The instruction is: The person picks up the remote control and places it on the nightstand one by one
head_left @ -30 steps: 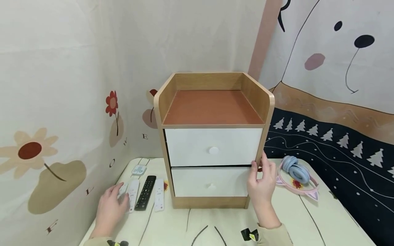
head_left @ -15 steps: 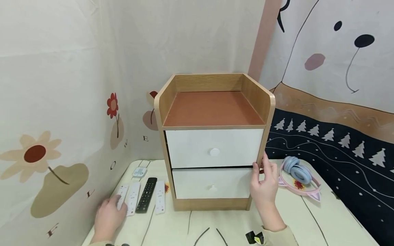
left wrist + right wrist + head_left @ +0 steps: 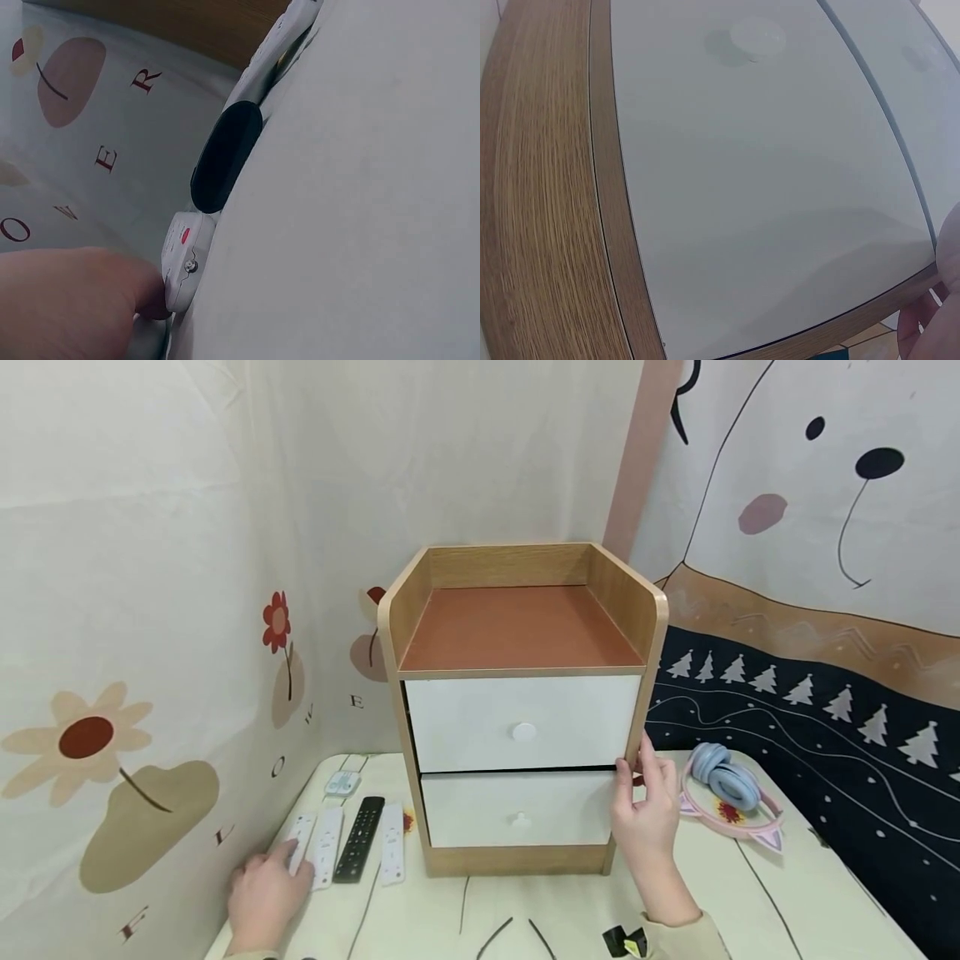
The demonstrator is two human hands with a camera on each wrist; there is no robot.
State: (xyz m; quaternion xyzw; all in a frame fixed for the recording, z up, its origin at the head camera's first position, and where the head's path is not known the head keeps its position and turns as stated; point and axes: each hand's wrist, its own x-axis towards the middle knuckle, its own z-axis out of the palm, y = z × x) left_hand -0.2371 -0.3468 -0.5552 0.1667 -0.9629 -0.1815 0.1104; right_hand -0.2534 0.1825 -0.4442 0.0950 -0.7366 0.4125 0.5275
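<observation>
My left hand (image 3: 266, 897) is at the near end of the leftmost white remote control (image 3: 302, 839), thumb and fingers on either side of it. A second white remote (image 3: 327, 846) lies right beside the thumb, its end showing a small screw in the left wrist view. On the front right edge of a wooden two-drawer cabinet (image 3: 517, 860), my right hand (image 3: 648, 814) grips the side panel, thumb in front and fingers round the outer side. The upper white drawer (image 3: 465, 722) and lower white drawer (image 3: 468, 810) are both pushed in.
A black remote (image 3: 360, 839) and another white remote (image 3: 392, 843) lie between the left hand and the cabinet. Behind them is a small pale blue-white item (image 3: 342, 783). Right of the cabinet lie a pink cat-ear headband (image 3: 731, 827) and blue rolled bundle (image 3: 725, 775).
My left hand has drawn back a little toward the near end of the leftmost remote, its fingers closing in on it. My right hand keeps its grip on the cabinet edge.
</observation>
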